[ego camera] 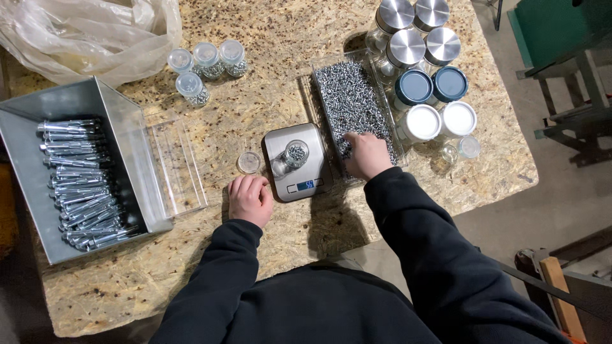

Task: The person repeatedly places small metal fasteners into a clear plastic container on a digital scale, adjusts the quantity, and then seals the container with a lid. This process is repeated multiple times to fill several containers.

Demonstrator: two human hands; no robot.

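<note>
Right hand [366, 155] at centre of frame, fingers curled down into the clear tray [326, 71] full of small silver screws [351, 102], pinching at them, grip itself hidden; left hand [250, 199] a loose fist resting on the chipboard surface [268, 38], holding nothing, just left of the small digital scale [296, 161]; open glass jar [296, 153] on the scale, partly filled with screws; loose clear lid [248, 162] beside scale; four capped screw-filled jars [205, 65] upper left; lidded jars [426, 76] upper right; grey metal bin [22, 146] at left holds long bolts [80, 185]; empty clear tray [178, 167] beside it.
</note>
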